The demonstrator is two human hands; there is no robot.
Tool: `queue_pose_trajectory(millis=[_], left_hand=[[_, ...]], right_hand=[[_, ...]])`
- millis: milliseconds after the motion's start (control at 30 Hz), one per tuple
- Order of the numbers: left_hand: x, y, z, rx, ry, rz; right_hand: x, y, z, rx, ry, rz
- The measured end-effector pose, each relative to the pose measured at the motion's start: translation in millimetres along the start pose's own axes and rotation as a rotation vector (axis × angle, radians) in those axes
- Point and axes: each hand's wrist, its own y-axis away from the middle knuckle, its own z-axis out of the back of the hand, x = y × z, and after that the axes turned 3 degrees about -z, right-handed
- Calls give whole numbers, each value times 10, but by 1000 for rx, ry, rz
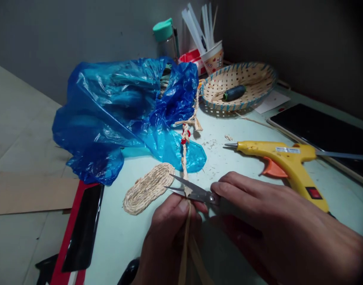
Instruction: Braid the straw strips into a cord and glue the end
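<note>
My right hand (258, 213) is closed on a pair of scissors (196, 192), whose blades are parted around a pale braided straw cord (184, 162). Between thumb and fingers, my left hand (172, 225) pinches this cord just below the blades. Loose flat strands (185, 245) hang from the grip toward me. Farther up, the cord carries small red bits and runs toward a blue plastic bag (118, 107). An oval woven straw piece (148, 188) lies on the table to the left of the blades.
A yellow glue gun (276, 152) lies on the right, beside a dark tablet (324, 130). Behind stand a woven basket (211, 89) holding a dark thread spool (234, 93), a paper cup (213, 57) of glue sticks and a green-lidded bottle (163, 31). A black phone (83, 229) lies at the left edge.
</note>
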Motion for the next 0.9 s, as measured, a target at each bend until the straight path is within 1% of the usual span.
queue_pose_trajectory(millis=[67,133,200,400,667,767,900], left_hand=[[17,-7,6,-1,19,-10],[18,-8,-1,-5,36,-6],[5,0,-16,-6,46,-1],[-25,24,-53,-16,62,12],[-4,-5,-63,21,92,24],[-2,-3,-69,28,121,8],[3,-3,-63,28,120,9]], right_hand=[[12,-26,0,-5,56,25],[25,-42,-24,-81,145,60],[33,-45,-59,-124,198,90],[18,-6,-110,-97,213,125],[11,20,-93,-96,213,129],[21,18,-79,-119,230,115],[49,-13,-53,-173,314,96]])
